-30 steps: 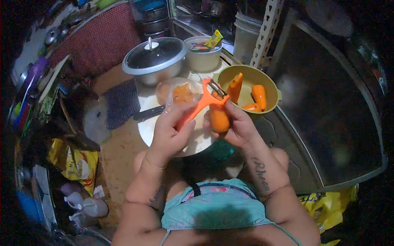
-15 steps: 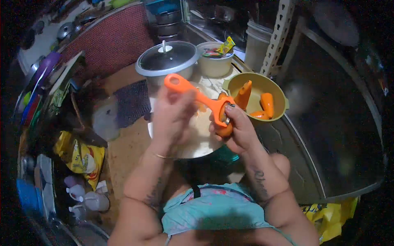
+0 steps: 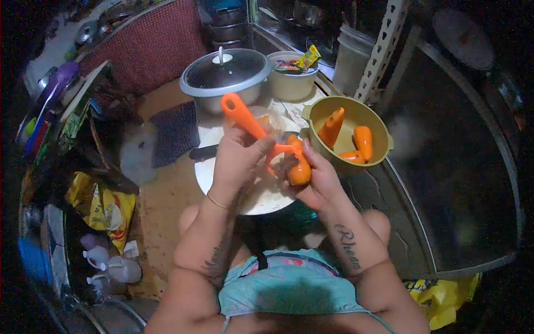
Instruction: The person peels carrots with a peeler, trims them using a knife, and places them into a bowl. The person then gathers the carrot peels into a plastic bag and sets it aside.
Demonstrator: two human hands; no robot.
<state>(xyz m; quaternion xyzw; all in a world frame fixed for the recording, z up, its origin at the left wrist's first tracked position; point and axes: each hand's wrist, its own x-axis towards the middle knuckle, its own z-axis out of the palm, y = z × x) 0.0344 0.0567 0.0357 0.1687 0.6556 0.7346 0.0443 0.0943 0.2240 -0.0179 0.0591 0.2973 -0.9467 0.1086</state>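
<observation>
My left hand (image 3: 242, 153) is closed on the handle of an orange peeler (image 3: 245, 118); its head is against the side of a carrot. The carrot (image 3: 299, 170) is held in my right hand (image 3: 321, 179), its fingers wrapped round it. Both hands are above a round white board (image 3: 262, 201). On the board behind my left hand lies a knife with a dark handle (image 3: 204, 152), partly hidden, near a clear plastic bag (image 3: 272, 119). An olive-green bowl (image 3: 380, 118) to the right of my hands holds several orange carrots (image 3: 362, 142).
A lidded pot (image 3: 222, 75) and a cream tub (image 3: 292, 86) with packets stand behind the board. A dark woven mat (image 3: 175, 134) is at the left. Yellow bags (image 3: 105, 209) and plastic jugs (image 3: 123, 269) lie lower left. A perforated metal post (image 3: 381, 53) rises behind the bowl.
The peeler has turned, its handle now pointing up and left, and its head has come down onto the carrot. The view has shifted slightly, and both hands still hold the same things.
</observation>
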